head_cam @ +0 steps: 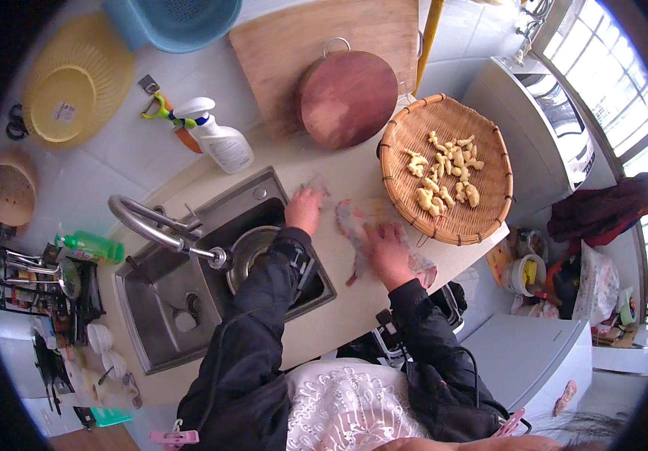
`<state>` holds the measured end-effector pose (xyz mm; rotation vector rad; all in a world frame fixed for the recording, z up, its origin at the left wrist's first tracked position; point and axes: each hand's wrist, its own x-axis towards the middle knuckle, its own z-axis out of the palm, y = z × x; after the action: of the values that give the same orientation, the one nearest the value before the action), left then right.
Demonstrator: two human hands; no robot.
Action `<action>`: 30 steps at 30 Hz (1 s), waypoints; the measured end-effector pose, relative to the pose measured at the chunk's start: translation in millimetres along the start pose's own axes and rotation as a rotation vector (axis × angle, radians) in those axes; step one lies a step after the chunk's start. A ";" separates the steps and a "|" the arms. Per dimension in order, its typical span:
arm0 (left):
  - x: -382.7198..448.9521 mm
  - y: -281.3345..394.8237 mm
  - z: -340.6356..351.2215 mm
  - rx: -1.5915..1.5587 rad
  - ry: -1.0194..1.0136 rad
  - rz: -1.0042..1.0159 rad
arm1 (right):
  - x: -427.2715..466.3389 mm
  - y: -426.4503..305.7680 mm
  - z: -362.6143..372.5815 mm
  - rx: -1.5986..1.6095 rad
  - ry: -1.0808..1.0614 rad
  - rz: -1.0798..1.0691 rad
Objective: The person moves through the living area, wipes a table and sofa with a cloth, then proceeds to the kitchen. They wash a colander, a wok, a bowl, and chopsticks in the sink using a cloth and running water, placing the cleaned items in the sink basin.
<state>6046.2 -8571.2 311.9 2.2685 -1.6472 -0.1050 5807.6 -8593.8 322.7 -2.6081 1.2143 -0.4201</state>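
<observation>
My right hand [386, 253] presses down on a thin, patterned cloth [346, 217] on the pale countertop [335, 315]. Motion blurs the cloth, and its folds stick out on both sides of the hand. My left hand [304, 208] is over the counter by the sink's right edge. Something small, greyish and blurred shows at its fingertips; whether it is held I cannot tell. Right of the cloth, a round woven bamboo tray [495, 169] holds several pieces of ginger root [459, 160]. Below my left forearm, a metal bowl [239, 253] stands partly hidden in the sink basin.
A double steel sink [160, 338] with a curved faucet [138, 211] lies left. A white spray bottle [225, 144] stands behind it. A round wooden chopping board [352, 101] leans on a larger rectangular board [267, 62]. A white appliance [518, 124] stands beyond the tray.
</observation>
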 end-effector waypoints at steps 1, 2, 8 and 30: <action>-9.5 6.0 -2.9 0.012 0.034 0.026 | 3.9 1.6 1.2 0.043 -0.005 0.010; -18.8 12.0 -6.3 0.024 -0.048 0.020 | 8.6 1.8 -0.2 0.082 -0.013 0.025; -57.7 23.0 -31.0 0.015 -0.170 0.139 | 50.1 -42.6 -18.3 0.550 0.367 0.137; -75.2 7.1 -33.6 0.000 0.023 0.259 | 181.0 -48.7 9.3 -0.028 -0.148 0.194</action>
<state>6023.6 -8495.2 335.6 2.0261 -1.9104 -0.0164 5956.4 -8702.1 358.7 -2.4625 1.4131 -0.1714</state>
